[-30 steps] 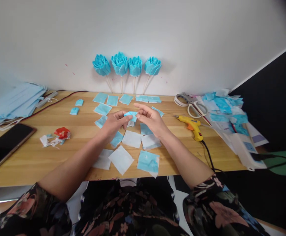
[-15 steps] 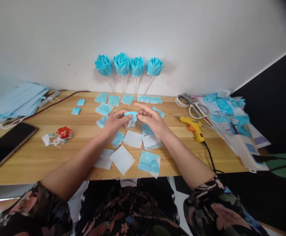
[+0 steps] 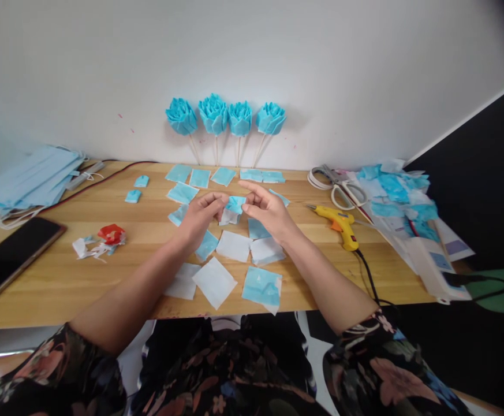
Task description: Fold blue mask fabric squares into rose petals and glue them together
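Between my two hands is a small blue fabric piece, held just above the middle of the table. My left hand pinches its left edge with thumb and fingertips. My right hand grips the right edge between thumb and bent fingers, its index finger stretched out beyond. Blue and white cut squares lie around and below my hands, among them a white square and a blue square near the front edge. Two small folded blue pieces lie off to the left.
Several blue fabric flowers on sticks lean against the wall. A yellow glue gun, scissors and a heap of blue scraps are at right. Face masks, a phone and a red scrap are at left.
The blue piece has been turned or spread between my fingers and now shows a flatter blue face. My left fingertips have shifted slightly on its edge.
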A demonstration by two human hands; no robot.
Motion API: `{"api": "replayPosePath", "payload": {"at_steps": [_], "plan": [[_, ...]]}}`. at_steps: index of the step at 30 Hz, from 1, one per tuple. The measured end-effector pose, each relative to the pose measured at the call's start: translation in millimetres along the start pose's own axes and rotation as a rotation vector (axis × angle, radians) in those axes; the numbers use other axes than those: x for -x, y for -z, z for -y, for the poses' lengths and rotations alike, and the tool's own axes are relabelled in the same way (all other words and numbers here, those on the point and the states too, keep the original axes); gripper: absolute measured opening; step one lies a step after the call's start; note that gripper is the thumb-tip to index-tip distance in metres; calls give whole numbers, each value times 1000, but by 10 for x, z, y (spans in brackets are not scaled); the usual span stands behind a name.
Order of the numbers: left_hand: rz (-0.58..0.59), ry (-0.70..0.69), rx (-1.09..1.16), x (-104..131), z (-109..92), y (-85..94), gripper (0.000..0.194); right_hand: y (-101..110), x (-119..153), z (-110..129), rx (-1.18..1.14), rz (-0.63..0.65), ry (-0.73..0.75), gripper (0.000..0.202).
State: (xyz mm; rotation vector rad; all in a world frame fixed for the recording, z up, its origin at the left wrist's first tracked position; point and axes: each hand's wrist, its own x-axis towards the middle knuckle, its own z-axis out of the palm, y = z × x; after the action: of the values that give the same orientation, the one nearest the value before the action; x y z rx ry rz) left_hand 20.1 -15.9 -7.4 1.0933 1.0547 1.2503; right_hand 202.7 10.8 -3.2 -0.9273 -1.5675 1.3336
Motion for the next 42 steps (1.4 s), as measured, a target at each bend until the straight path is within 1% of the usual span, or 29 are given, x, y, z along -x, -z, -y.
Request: {"api": "replayPosePath", "payload": {"at_steps": [2,4,7,15,20,25,28,31,33,35,36,38,40,42], "plan": [[-25,-20,-27,-4,0,-6,24,-7,4,11,15,-4,-4,54],[-17,-29,-49,-3,-5,-14,26,-15,8,21,30,-11,-11,55],[-10,-8,-69,10,-21,-29,29,-24,12,29,43,-10,-17,58],[-12,-7,-106,25,-34,-35,28,-49,30,32,80,8,7,58],[-43,-17,-159,21,-36,-33,24,-69,36,13,101,21,17,60],[-63,-20,-170,-3,-26,-15,20,-95,58,-2,228,-1,109,58],[-25,15,-107,-10,-15,1,17,-96,70,13,318,-31,165,57],[31,73,22,-4,-17,6,18,-74,60,28,245,-5,155,57],[77,109,103,3,-35,3,22,-53,45,31,144,19,114,58],[122,131,178,4,-65,0,23,-36,31,30,61,10,67,59],[129,138,214,2,-81,0,24,-31,25,29,30,-3,48,59],[109,150,262,-5,-106,0,29,-29,20,30,-13,-30,22,59],[78,152,266,-12,-114,1,32,-34,19,32,-39,-44,2,60],[83,146,242,-13,-107,0,29,-39,19,34,-54,-53,-10,61]]}}
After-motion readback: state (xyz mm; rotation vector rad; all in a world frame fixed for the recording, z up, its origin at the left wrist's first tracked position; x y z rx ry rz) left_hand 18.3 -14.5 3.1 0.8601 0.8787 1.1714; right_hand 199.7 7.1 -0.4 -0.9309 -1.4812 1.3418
